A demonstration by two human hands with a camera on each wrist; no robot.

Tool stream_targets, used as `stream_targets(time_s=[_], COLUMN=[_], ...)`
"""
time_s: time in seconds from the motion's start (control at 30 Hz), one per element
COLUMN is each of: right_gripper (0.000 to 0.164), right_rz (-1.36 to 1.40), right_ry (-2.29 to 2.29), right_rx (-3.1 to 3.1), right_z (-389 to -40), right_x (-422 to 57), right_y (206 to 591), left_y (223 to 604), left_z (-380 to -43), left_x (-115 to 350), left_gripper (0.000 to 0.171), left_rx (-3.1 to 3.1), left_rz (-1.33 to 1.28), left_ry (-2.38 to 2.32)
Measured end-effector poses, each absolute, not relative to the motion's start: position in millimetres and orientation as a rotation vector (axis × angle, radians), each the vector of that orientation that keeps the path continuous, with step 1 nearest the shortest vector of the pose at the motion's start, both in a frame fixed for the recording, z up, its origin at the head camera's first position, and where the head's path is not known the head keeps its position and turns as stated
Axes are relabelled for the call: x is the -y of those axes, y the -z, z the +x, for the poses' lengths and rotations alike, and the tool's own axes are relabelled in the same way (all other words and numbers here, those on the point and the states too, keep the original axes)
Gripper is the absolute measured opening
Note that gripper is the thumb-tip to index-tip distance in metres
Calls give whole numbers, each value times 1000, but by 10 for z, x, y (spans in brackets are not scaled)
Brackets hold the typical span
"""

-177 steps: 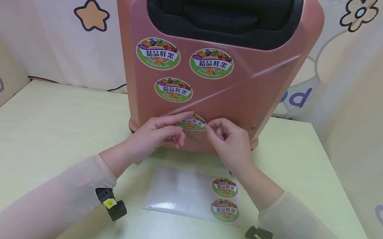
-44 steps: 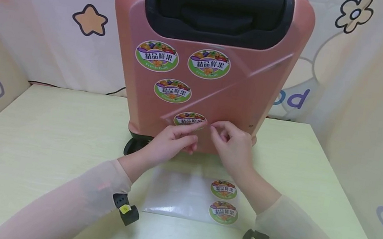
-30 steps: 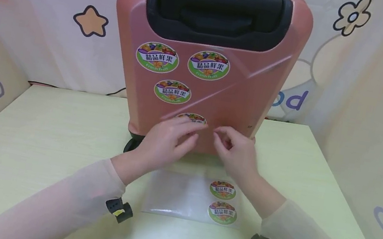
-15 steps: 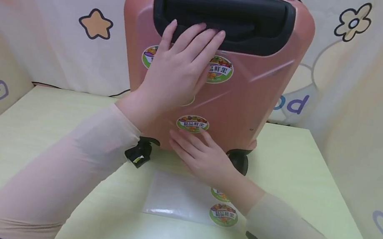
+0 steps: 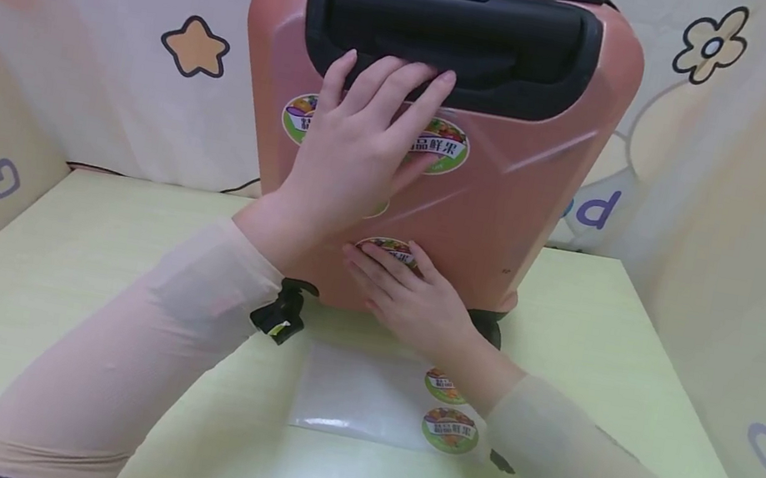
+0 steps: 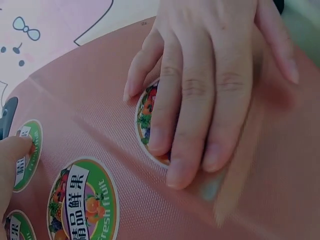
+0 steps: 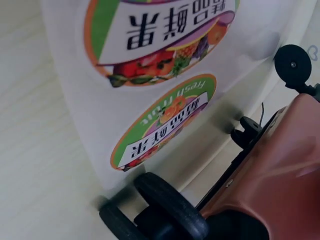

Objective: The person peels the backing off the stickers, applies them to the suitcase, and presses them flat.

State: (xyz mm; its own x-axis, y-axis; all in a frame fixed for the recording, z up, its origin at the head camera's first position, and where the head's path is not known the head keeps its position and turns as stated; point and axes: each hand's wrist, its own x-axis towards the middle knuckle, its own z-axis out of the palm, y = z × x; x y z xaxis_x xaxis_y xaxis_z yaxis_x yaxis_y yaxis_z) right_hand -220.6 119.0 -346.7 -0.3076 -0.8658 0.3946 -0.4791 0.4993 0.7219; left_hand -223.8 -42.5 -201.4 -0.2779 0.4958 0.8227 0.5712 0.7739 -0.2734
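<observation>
A pink suitcase (image 5: 496,199) stands upright, with oval fruit stickers on its face. My right hand (image 5: 418,304) lies with straight fingers over the lowest sticker (image 5: 393,247), partly covering it; the left wrist view shows several fingers flat across that sticker (image 6: 146,110). Higher up, my left hand (image 5: 356,146) rests spread on the suitcase, fingertips at the black handle panel (image 5: 458,19). It covers parts of the upper left sticker (image 5: 296,119) and upper right sticker (image 5: 447,148), and nearly all of the middle sticker (image 5: 378,209). Neither hand grips anything.
On the light table (image 5: 78,289) before the suitcase lies a glossy backing sheet (image 5: 357,395), bearing two stickers at its right side, one a fruit sticker (image 5: 450,430). Black suitcase wheels (image 7: 170,205) stand close beside the sheet. Patterned cloth (image 5: 102,57) hangs behind and at both sides.
A second ago both hands were at the lowest sticker, the right with fingertips together. The left has since moved up to the handle panel; the right has straightened its fingers and slid left over the sticker.
</observation>
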Motion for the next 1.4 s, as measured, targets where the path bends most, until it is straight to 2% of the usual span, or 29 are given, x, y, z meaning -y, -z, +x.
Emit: stream_targets(time_s=[0.33, 0.5, 0.9, 1.4], right_gripper=[56, 51, 52, 50], right_rz=[1005, 938, 1069, 948], right_ry=[468, 309, 503, 293], right_rx=[1911, 1842, 1940, 1853], right_z=[-2208, -2228, -2242, -2264], right_x=[-1284, -1372, -1187, -1484], right_y=[3500, 3580, 3633, 3689], left_y=[2034, 2027, 2019, 2033], left_z=[-2227, -2217, -2213, -2216], left_x=[394, 371, 391, 379], left_gripper=[55, 54, 54, 54], left_rx=[1971, 1986, 1994, 2004], left_rz=[-770, -761, -756, -752], left_ry=[127, 123, 119, 132])
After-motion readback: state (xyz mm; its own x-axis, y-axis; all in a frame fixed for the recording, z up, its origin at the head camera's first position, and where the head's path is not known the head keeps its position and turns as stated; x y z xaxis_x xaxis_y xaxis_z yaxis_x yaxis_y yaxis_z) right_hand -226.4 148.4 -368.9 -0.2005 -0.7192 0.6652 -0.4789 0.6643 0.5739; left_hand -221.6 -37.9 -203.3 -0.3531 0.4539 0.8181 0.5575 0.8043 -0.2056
